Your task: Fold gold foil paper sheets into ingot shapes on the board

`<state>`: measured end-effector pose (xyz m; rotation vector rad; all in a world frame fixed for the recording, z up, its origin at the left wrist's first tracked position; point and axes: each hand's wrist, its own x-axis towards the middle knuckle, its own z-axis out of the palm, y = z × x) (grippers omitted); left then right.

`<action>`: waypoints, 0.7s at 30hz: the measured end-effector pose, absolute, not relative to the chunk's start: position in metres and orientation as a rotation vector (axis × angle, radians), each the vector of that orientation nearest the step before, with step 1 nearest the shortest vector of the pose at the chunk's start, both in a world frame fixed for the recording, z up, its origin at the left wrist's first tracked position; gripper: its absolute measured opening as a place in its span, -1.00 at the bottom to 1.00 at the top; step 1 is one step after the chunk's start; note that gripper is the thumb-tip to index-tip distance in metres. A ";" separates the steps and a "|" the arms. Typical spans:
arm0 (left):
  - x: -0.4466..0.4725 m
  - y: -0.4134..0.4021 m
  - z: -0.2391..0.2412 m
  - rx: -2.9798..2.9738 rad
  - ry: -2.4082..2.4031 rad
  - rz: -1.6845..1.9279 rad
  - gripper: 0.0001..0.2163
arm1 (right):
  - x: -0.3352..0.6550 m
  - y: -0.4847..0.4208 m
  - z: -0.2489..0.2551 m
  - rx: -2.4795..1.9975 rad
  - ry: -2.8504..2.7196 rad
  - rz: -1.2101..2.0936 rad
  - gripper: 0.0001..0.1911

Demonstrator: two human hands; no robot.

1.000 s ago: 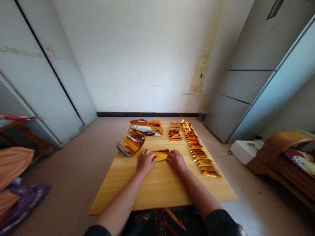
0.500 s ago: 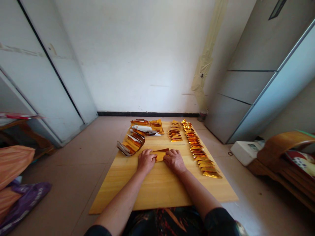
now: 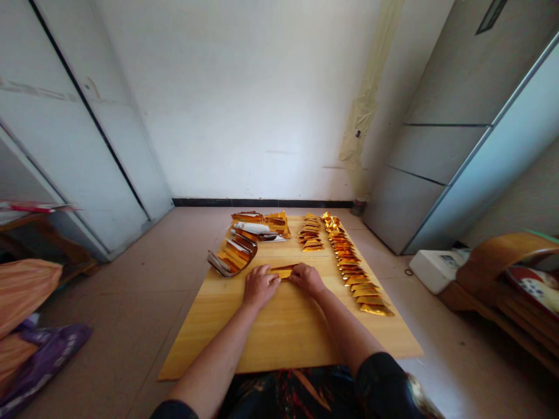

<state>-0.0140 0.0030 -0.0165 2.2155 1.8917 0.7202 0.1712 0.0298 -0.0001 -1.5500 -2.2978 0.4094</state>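
Fingers of the left hand and right hand are closed on opposite ends of a gold sheet, with foil pieces ranged to its right.

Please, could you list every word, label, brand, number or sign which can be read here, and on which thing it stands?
None can be read.
Purple bag: pale lettering, too blurred to read.
Fridge: dark panel high up, nothing legible.
White box: a small label, too small to read.
Gold paper: no readable text.
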 end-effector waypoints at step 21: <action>-0.006 0.006 -0.009 2.111 2.048 0.670 -0.82 | 0.190 0.040 -0.006 -1.615 -2.156 0.462 -0.89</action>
